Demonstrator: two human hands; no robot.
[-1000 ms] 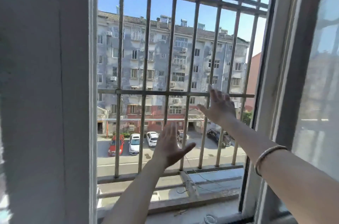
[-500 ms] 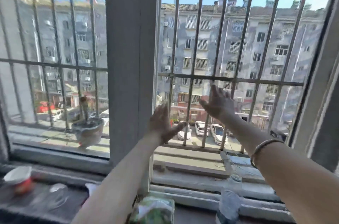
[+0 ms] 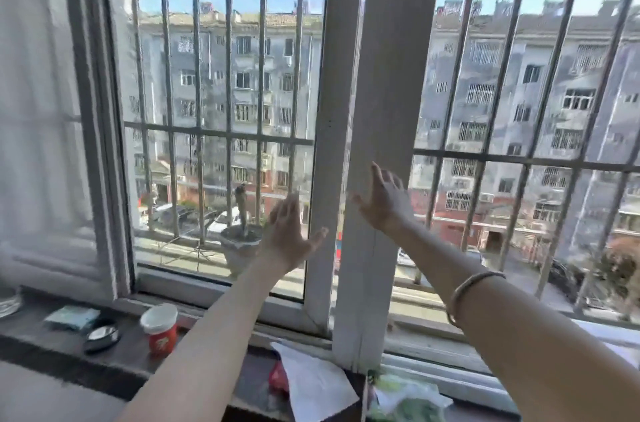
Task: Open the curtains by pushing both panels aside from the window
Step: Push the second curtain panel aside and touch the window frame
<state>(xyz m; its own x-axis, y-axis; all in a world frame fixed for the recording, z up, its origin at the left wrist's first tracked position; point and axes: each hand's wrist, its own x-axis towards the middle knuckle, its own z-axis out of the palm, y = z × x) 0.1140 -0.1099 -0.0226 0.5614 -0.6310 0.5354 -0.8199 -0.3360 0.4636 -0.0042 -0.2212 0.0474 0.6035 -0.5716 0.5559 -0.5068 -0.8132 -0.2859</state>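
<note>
A sheer white curtain panel (image 3: 38, 117) hangs at the far left, over the left edge of the window. No other panel shows in the view. My left hand (image 3: 289, 234) is raised in front of the left pane, fingers spread, holding nothing. My right hand (image 3: 382, 200) is raised a little higher, palm forward and fingers apart, right by the white centre window post (image 3: 374, 103). Neither hand touches the curtain. A bangle circles my right wrist (image 3: 467, 293).
Metal security bars (image 3: 228, 51) cover the window outside, with a potted plant (image 3: 240, 241) on the outer ledge. On the dark sill (image 3: 41, 338) stand a red cup with a white lid (image 3: 161, 330), a small round mirror (image 3: 102, 335), a tissue (image 3: 311, 383) and a green packet (image 3: 405, 401).
The view has swung left: the centre post has moved from the left side to the middle, and the left pane, sill and curtain have come into sight. Both hands stay raised and open.
</note>
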